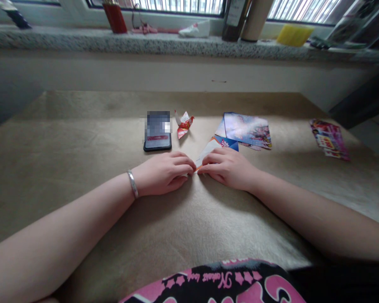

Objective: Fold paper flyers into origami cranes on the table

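Observation:
A folded sheet of paper (pixel 210 147), white with an orange edge and a blue printed part, lies on the table between my hands. My left hand (pixel 167 170), with a silver bangle at the wrist, pinches its near corner. On the right side my right hand (pixel 229 168) presses its closed fingertips along the same paper, partly covering it. Both hands rest low, their fingertips almost meeting. Just beyond them stands a red and white origami crane (pixel 185 125). A smartphone (pixel 158 141) lies to the crane's left, its screen mostly blurred out.
Glossy printed sheets (pixel 248 129) lie behind my right hand, touching the paper's far side. More pink and purple printed cards (pixel 330 139) are near the table's right edge. Beyond the table (pixel 82 126), a granite windowsill (pixel 164 43) holds bottles, a red container (pixel 114 17) and a yellow block (pixel 294 35).

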Demonstrator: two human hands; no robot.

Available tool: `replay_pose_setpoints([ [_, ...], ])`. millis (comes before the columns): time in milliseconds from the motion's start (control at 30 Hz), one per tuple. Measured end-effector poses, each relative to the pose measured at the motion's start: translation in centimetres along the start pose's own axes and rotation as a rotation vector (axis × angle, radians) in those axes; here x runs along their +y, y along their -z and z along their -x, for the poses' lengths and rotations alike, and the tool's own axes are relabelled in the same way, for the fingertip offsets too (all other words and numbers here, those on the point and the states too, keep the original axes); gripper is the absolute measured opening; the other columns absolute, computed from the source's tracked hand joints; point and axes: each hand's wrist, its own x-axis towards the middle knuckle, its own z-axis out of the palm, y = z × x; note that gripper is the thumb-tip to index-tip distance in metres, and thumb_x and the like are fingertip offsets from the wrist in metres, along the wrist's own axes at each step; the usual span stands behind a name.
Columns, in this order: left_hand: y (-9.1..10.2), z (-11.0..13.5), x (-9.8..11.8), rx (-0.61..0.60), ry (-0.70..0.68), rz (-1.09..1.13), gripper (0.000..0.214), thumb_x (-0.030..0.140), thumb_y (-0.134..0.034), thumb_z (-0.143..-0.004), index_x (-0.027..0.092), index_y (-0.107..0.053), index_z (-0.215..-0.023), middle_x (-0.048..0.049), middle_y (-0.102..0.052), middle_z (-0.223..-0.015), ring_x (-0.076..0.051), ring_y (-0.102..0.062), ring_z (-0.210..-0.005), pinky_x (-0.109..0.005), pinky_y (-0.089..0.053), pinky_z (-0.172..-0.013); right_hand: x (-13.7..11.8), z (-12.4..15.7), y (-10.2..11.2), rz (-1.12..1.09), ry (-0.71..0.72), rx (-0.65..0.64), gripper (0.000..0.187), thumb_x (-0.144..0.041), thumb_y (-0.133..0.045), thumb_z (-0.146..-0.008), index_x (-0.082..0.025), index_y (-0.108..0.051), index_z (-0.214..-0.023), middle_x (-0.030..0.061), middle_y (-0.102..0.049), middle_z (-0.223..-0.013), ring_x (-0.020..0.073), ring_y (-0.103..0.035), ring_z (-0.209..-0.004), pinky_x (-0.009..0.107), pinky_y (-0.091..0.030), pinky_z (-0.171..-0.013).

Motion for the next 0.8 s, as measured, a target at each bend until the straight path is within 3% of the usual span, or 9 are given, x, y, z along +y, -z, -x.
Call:
replay_pose_setpoints([
  [500, 1.0, 0.4, -0.4, -0.049, -0.072, 0.07, 0.029, 0.008, -0.046, -0.074, 0.019, -0.062, -0.095, -0.007, -0.064, -0.118, -0.021, -0.055, -0.113, -0.038, -0.049, -0.095, 0.0, 0.0, 0.1, 0.003, -0.005, -0.02, 0.026, -0.025, -0.044, -0.094, -0.025, -0.069, -0.101, 0.004, -0.068, -0.092, 0.0157, -0.051, -0.081, 0.029, -0.038, -0.07],
  [800, 0.1, 0.2, -0.5, -0.003, -0.041, 0.019, 0.031, 0.016, -0.047, -0.087, 0.022, -0.06, -0.114, -0.0057, -0.064, -0.116, -0.02, -0.055, -0.11, -0.035, -0.048, -0.094, 0.0, 0.2, 0.0, 0.012, 0.027, -0.046, 0.026, -0.025, -0.045, -0.095, -0.027, -0.066, -0.108, 0.0032, -0.066, -0.097, 0.0168, -0.05, -0.086, 0.03, -0.037, -0.075],
])
